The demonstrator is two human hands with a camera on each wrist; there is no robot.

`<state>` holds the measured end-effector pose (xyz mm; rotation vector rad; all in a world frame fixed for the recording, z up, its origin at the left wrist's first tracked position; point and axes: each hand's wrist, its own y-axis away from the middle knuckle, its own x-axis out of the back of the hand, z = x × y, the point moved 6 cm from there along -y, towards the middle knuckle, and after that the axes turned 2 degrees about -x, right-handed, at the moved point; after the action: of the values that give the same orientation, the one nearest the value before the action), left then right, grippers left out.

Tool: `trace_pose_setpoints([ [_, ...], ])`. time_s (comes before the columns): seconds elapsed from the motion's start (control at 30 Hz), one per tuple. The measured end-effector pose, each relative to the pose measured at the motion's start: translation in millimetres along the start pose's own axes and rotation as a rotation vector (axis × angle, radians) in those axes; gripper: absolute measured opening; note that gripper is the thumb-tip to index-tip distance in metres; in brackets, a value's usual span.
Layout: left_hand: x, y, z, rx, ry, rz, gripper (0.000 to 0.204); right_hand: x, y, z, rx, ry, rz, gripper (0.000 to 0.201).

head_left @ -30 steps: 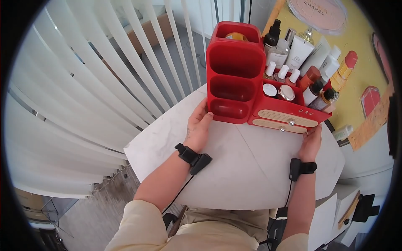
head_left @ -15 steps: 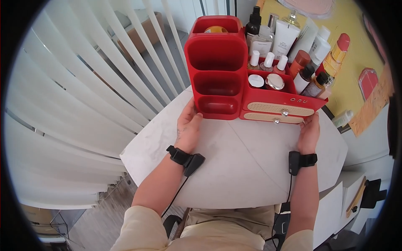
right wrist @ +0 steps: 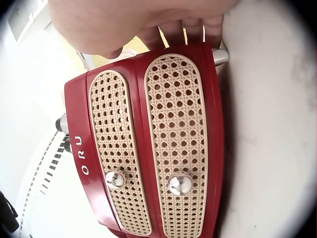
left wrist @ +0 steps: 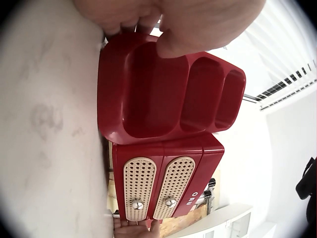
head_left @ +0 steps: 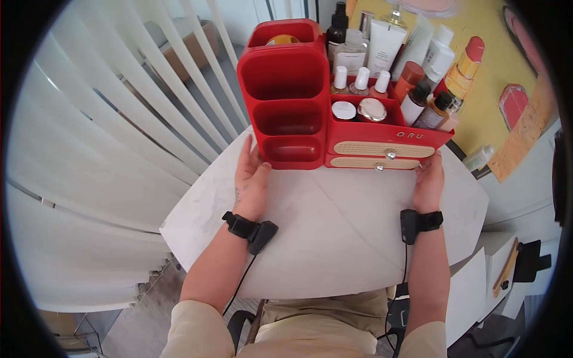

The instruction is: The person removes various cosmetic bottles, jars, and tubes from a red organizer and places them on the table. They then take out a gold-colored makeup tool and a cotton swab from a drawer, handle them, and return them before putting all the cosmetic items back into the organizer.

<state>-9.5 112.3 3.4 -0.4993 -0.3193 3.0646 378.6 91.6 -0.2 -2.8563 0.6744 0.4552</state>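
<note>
A red cosmetics organizer [head_left: 326,134] stands on the white table, with a tall part of stacked open bins beside a lower part with two cane-fronted drawers [right wrist: 176,124]. My left hand [head_left: 252,182] is at its left side, fingers extended along the wall and thumb by the lower front corner. In the left wrist view that thumb overlaps the lowest bin [left wrist: 153,94]. At the opposite end, my right hand [head_left: 430,182] has its fingers reaching along the side, close to the drawers' end. White-capped nail polish bottles [head_left: 360,80] and two round jars [head_left: 371,110] fill the top sections.
Behind the nail polish are several bottles and a white tube [head_left: 385,45]. A yellow board [head_left: 477,101] with a lipstick cutout stands at the back right, a small bottle [head_left: 478,158] near its foot. Vertical blinds [head_left: 107,179] hang along the table's left edge.
The organizer has shifted left on the table and turned slightly, both hands moving along with it. The left fingers are straighter now. The head view has also shifted.
</note>
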Motion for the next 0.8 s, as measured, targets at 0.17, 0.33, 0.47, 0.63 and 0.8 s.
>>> trace_pose_setpoints([
  [0.17,-0.2,2.1,4.1,0.026,0.035,0.052,0.074,-2.7,1.5,-1.3,0.005,0.028,0.003,0.040],
  [0.33,-3.2,1.4,6.5,0.032,-0.044,0.002,0.062,0.9,-0.7,1.0,0.001,0.038,0.009,0.041],
  [0.47,-0.9,2.2,4.2,0.016,-0.004,0.021,0.060,0.6,0.8,1.6,-0.006,0.028,0.031,0.041],
  [0.63,-1.4,1.5,5.3,0.035,-0.044,0.024,0.059,-2.1,0.2,1.1,-0.017,0.033,0.041,0.041],
  [0.8,-1.3,2.2,5.8,0.032,-0.044,0.033,0.059,-5.3,3.0,-3.4,-0.014,0.011,0.088,0.043],
])
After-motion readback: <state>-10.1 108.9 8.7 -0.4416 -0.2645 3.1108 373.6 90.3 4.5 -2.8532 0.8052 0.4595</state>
